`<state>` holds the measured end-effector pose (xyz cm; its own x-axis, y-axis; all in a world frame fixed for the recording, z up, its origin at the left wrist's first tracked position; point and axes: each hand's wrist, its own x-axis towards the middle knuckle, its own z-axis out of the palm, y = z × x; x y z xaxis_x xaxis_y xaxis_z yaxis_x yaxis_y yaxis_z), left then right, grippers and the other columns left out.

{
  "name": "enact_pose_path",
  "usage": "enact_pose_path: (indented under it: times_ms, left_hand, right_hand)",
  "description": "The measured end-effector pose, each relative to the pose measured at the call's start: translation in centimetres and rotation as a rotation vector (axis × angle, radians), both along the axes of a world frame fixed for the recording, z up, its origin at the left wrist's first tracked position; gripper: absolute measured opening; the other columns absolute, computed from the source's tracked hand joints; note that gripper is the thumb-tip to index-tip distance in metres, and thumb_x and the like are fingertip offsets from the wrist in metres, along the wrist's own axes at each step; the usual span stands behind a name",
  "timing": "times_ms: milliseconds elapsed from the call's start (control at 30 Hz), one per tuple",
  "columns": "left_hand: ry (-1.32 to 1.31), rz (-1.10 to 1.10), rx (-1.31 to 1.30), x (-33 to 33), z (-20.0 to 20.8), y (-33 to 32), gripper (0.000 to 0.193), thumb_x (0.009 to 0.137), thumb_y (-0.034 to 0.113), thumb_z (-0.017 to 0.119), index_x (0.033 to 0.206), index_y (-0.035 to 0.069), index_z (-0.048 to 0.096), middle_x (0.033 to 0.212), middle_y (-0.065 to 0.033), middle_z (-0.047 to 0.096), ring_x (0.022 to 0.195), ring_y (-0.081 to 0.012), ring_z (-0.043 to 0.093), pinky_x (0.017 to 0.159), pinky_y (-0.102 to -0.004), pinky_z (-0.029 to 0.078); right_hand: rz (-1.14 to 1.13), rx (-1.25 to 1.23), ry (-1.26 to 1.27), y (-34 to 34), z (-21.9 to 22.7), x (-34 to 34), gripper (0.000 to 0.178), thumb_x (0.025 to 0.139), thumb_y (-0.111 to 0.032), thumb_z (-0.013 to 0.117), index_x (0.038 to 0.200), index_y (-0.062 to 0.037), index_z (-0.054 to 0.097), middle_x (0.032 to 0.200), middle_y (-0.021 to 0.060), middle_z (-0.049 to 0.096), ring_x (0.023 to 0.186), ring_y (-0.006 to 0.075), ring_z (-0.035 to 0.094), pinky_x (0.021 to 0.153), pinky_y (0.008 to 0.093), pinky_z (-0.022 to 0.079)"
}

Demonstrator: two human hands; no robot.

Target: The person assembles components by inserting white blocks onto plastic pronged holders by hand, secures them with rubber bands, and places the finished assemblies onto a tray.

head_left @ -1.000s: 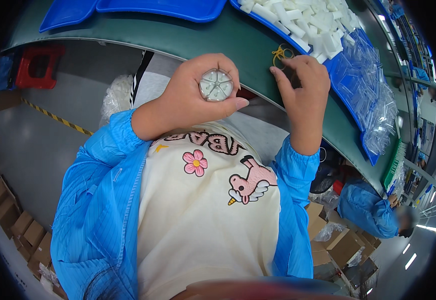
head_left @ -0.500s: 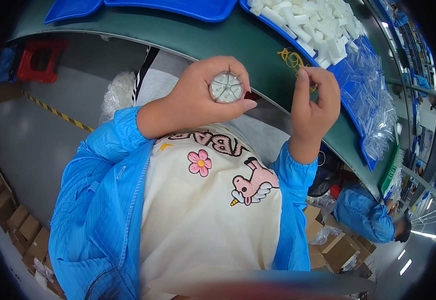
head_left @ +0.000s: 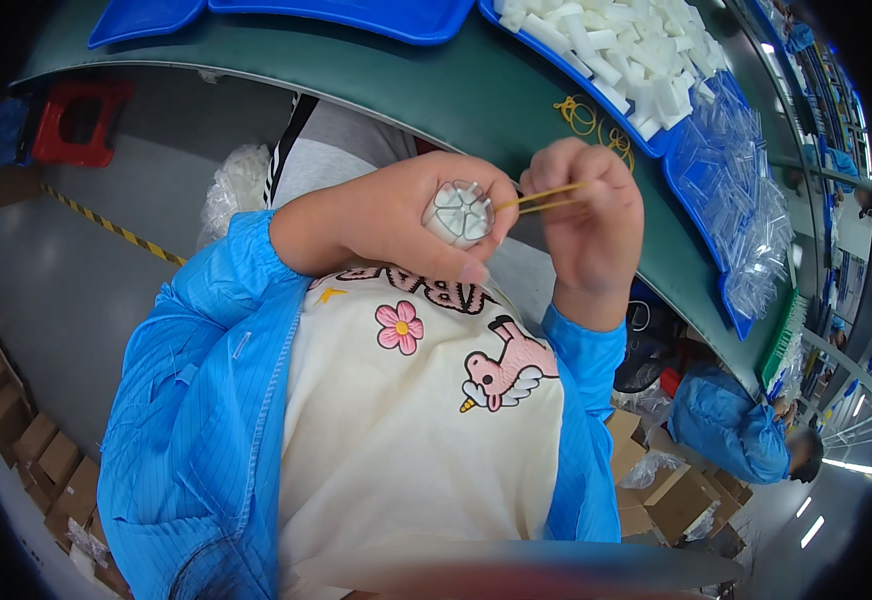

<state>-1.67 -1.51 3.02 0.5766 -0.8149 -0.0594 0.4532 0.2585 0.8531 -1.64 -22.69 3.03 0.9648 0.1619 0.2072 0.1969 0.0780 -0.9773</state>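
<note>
My left hand (head_left: 381, 218) is wrapped around a round bundle of clear wedge-shaped plastic tubes (head_left: 459, 214), whose ends face up and show white pieces inside. From the bundle's right side, by my left fingertips, a yellow rubber band (head_left: 546, 200) stretches across to my right hand (head_left: 593, 215). Slightly blurred, my right fingers are closed on the band's other end. Whether the band passes around the bundle is hidden by my left fingers. More yellow rubber bands (head_left: 578, 116) lie loose on the green table just beyond my right hand.
The green table (head_left: 356, 75) curves along the far side. On it are a blue tray of white foam-like pieces (head_left: 606, 45), a blue tray of clear plastic tubes (head_left: 726, 180) and a green brush (head_left: 784, 340). Below stand a red stool (head_left: 81, 125) and cardboard boxes (head_left: 681, 500); a co-worker (head_left: 726, 425) is at right.
My right hand has come from the loose rubber bands toward my left hand, and a band is now stretched between them. The bundle has tilted and shifted slightly nearer and to the right.
</note>
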Motion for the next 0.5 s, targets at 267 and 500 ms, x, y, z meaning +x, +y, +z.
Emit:
enact_pose_path:
  times_ms: [267,500]
  left_hand:
    - [-0.032,-0.195,0.087,0.7,0.0,-0.1,0.035,0.071,0.007,0.079,0.095,0.004,0.055,0.076,-0.0028,0.06,0.064,-0.0071,0.058,0.055,-0.0221,0.046]
    - [-0.093,-0.131,0.164,-0.1,-2.1,-1.1,0.041,0.074,0.011,0.078,0.109,0.004,0.059,0.088,-0.0063,0.063,0.079,-0.0074,0.061,0.058,-0.0228,0.05]
  right_hand:
    - [0.193,1.008,0.562,-1.6,2.8,0.9,0.016,0.095,-0.018,0.047,0.086,-0.0068,0.056,0.095,0.0114,0.066,0.065,0.0144,0.047,0.06,0.0316,0.043]
    - [0.82,-0.49,-0.224,0.3,6.6,0.3,0.027,0.076,0.008,0.047,0.097,0.0059,0.064,0.108,0.0178,0.067,0.09,0.0269,0.067,0.079,0.0382,0.053]
